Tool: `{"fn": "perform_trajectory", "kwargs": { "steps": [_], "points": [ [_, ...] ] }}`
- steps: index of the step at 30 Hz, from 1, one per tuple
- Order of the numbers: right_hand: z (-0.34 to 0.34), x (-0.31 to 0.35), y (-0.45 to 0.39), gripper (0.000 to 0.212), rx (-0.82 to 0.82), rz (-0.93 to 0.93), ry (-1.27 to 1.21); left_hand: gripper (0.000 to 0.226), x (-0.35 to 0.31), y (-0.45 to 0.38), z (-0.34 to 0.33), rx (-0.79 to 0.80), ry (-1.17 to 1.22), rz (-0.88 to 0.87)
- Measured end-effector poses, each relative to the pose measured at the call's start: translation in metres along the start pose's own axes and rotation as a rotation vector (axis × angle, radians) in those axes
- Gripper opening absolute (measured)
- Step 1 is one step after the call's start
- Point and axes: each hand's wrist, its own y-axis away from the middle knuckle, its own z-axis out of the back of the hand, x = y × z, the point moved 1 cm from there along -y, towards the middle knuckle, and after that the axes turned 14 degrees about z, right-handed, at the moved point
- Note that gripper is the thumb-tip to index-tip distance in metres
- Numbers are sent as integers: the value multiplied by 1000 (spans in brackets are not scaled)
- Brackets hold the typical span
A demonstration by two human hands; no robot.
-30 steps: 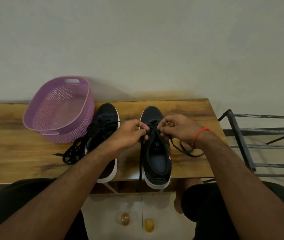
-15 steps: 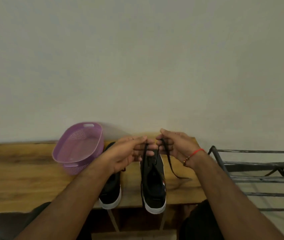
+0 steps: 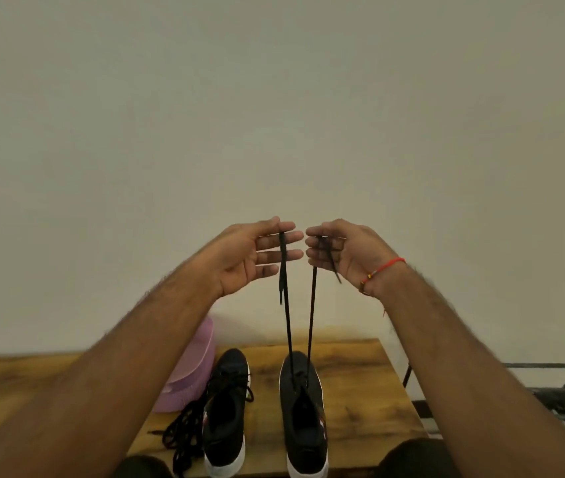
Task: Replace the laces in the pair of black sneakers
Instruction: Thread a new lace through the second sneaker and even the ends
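On wooden table, black sneakers.

No text, label, brand or number can be read anywhere. The right sneaker has a red-and-white side mark, too small to make out.

I see open air in front of the bare wall above both raised hands. Between the left hand and right hand only a narrow gap remains. Below it, two taut strands of the lace run down to the right sneaker and bar any sideways pass. The table has bare wood right of that sneaker. Left of the left sneaker, a loose lace pile and the purple basket block access. The metal rack bounds the table's right side.
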Motion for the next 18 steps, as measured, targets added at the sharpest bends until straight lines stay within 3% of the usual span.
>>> {"fn": "perform_trajectory", "kwargs": {
  "steps": [5, 9, 14, 18],
  "points": [
    [-9, 37, -5, 42, 68, 97, 91, 30, -41, 26, -5, -10, -7, -77],
    [-13, 48, -7, 21, 82, 199, 216, 23, -61, 37, -11, -105, -97, -163],
    [-22, 51, -8, 17, -31, 323, 397, 20, -62, 33, -14, -348, -251, -291],
    [-26, 53, -13, 20, -98, 332, 427, 19, -62, 26, -14, -426, -252, -354]
  ]
}}
